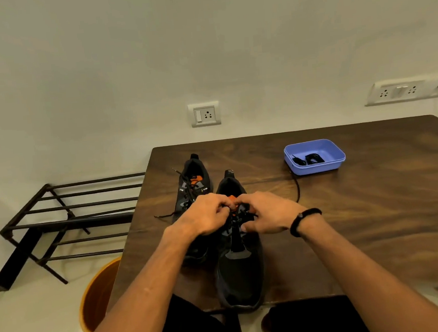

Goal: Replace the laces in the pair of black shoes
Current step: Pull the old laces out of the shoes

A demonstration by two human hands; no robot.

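Two black shoes [237, 257] with orange inside stand on the dark brown wood-grain table [363, 219]. Near its far right corner, a lavender-blue tray [316, 165] holds black laces [310, 158].

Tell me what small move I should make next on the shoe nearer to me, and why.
Probably keep working the lace out of the top eyelets of the near shoe. Both the left hand and right hand pinch at its lacing, which is still threaded. The far shoe also keeps its lace, and spare laces wait in the blue tray.
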